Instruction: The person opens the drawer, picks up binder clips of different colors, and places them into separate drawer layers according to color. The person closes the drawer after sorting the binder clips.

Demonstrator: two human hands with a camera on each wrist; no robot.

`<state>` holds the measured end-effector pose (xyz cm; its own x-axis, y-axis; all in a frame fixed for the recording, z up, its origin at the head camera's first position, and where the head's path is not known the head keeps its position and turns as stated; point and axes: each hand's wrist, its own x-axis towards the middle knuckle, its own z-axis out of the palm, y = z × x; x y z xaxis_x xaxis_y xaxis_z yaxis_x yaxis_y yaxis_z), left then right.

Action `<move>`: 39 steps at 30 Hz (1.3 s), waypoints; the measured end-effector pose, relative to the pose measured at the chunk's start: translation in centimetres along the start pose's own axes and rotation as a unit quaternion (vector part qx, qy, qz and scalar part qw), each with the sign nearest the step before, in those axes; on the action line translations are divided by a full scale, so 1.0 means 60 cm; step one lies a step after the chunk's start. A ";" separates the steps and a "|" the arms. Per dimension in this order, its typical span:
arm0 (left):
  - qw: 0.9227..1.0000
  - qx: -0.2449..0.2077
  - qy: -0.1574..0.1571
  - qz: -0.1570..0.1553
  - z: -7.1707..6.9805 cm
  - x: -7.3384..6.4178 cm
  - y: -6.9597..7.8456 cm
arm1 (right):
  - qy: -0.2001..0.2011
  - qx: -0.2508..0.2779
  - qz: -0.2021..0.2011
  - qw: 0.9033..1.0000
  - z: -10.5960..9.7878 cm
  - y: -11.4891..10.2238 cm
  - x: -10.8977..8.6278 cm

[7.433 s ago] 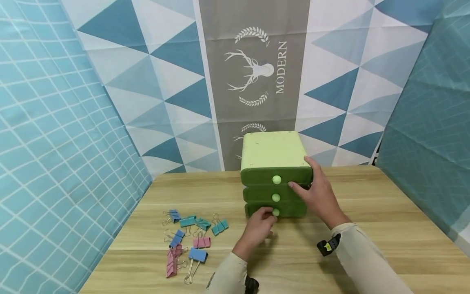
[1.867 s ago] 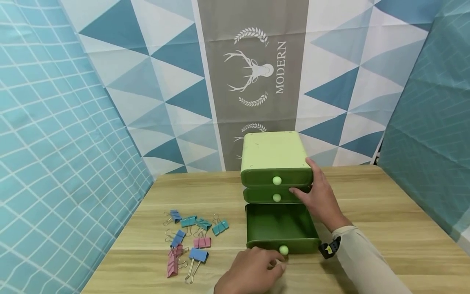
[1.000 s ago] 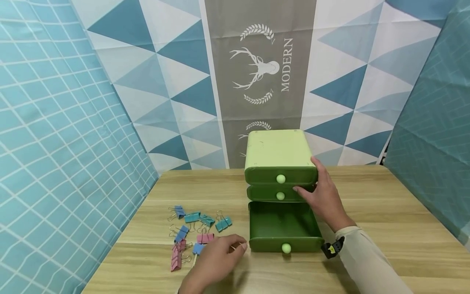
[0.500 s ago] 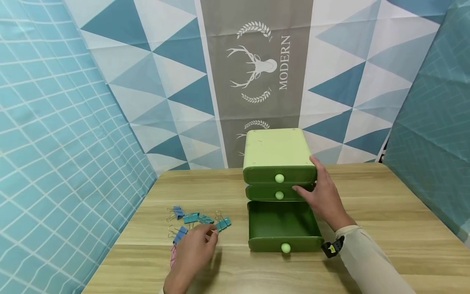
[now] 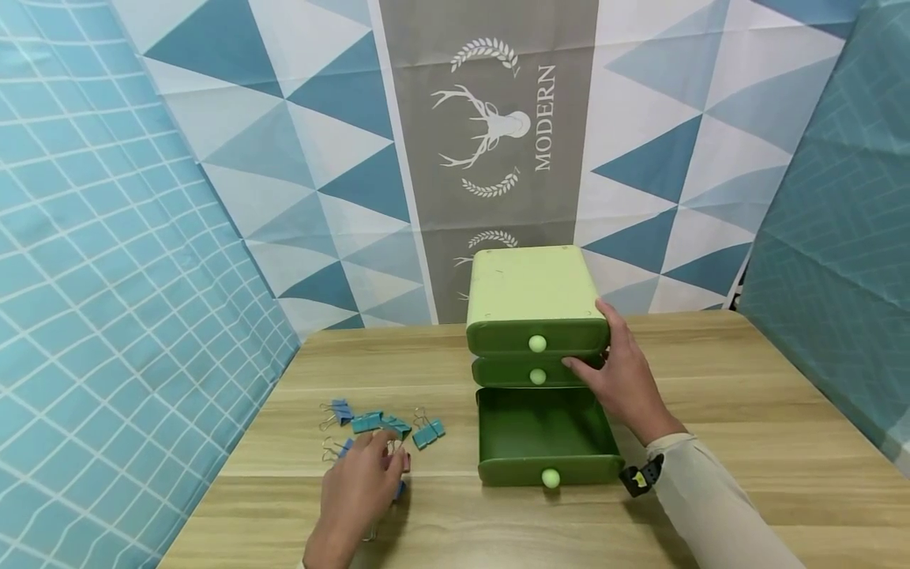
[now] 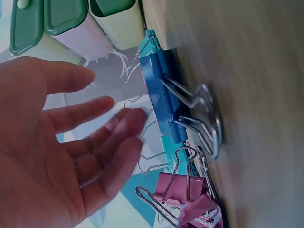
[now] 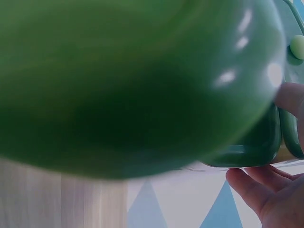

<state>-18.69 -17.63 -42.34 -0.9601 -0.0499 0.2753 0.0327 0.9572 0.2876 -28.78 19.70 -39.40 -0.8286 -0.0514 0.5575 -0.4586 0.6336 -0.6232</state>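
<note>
A small cabinet [image 5: 533, 284] with a pale green top and dark green drawers stands near the back of the table. Its bottom drawer [image 5: 512, 472] is pulled out, with a bare floor inside. My right hand [image 5: 626, 387] grips the cabinet's right front corner, thumb on the front and fingers along the side. My left hand [image 5: 359, 482] hovers over the binder clips, hiding some in the head view. Its fingers are loosely bent and hold nothing in the left wrist view. Close to its fingertips are a blue binder clip [image 6: 159, 95] and a pink binder clip [image 6: 183, 187].
Teal binder clips [image 5: 429, 434] and another blue binder clip [image 5: 341, 411] lie behind my left hand. The wooden table [image 5: 690, 348] meets a patterned cloth backdrop [image 5: 498, 182]. A blue checked cloth [image 5: 142, 316] borders the left side.
The bottom drawer, shut at first, has been pulled out by my left hand. That hand has since let go of the knob and moved left over the clips. My right hand stays on the cabinet.
</note>
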 end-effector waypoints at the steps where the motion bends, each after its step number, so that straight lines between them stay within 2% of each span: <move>1: 1.000 0.004 -0.005 0.001 0.000 0.000 -0.001 | 0.000 0.001 0.000 1.000 0.000 0.000 0.000; 13: 0.999 0.021 -0.035 -0.004 -0.002 0.011 -0.006 | 0.002 0.001 -0.003 1.000 -0.005 0.000 0.003; 20: 0.999 0.012 0.007 0.029 0.002 0.020 -0.015 | 0.001 -0.002 -0.003 1.000 -0.006 0.000 0.004; 23: 0.999 0.004 0.016 0.034 0.005 0.026 -0.021 | -0.001 -0.001 -0.001 1.000 -0.006 0.000 0.004; 31: 0.999 -0.015 0.000 0.029 0.005 0.034 -0.036 | -0.006 0.003 0.011 1.000 0.000 0.000 0.002; 39: 0.999 -0.013 -0.017 0.040 0.004 0.038 -0.044 | -0.005 -0.004 0.015 1.000 0.001 -0.001 0.000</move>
<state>-21.06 -20.18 -42.70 -0.9627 0.0368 0.2681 0.1170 0.9498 0.2900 -28.75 19.65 -39.42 -0.8450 -0.0404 0.5333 -0.4310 0.6417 -0.6343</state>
